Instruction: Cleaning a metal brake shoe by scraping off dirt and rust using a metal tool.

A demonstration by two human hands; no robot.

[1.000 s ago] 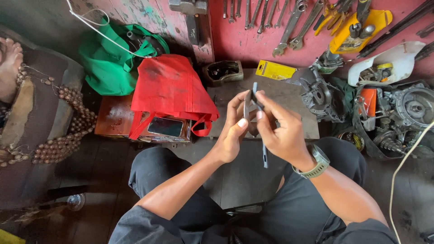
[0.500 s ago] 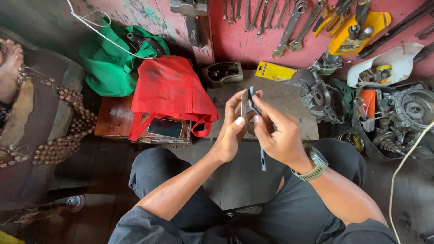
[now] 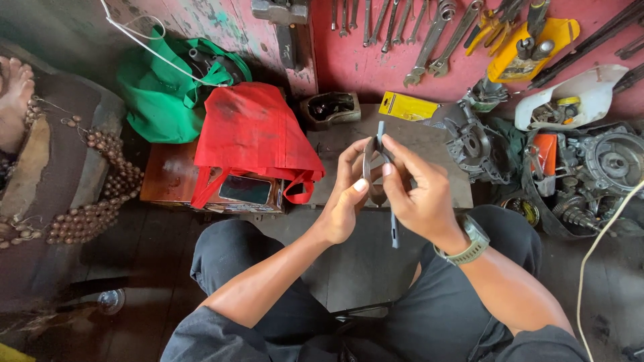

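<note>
Seen from the head camera, a person in dark trousers is sitting low in a workshop, holding a small grey metal part (image 3: 373, 163) up in front of the chest, above a worn wooden board (image 3: 429, 144). The left hand (image 3: 345, 198) is pinching the part from its left side, thumb pressed against the edge and fingers curled behind it, apparently to steady it. The right hand (image 3: 421, 198), a watch (image 3: 469, 243) on its wrist, is closing thumb and forefinger on the part's upper end while the other fingers are wrapping a slim dark tool (image 3: 393, 231) whose shaft is pointing down toward the lap; what kind of tool it is cannot be told. A red cloth bag (image 3: 251, 137) is slumping over a wooden box just left of the hands, a green bag (image 3: 164, 100) lying behind it. Spanners (image 3: 429, 33) are hanging along the red wall within arm's reach, and engine parts (image 3: 583, 167) are crowding the floor on the right
</note>
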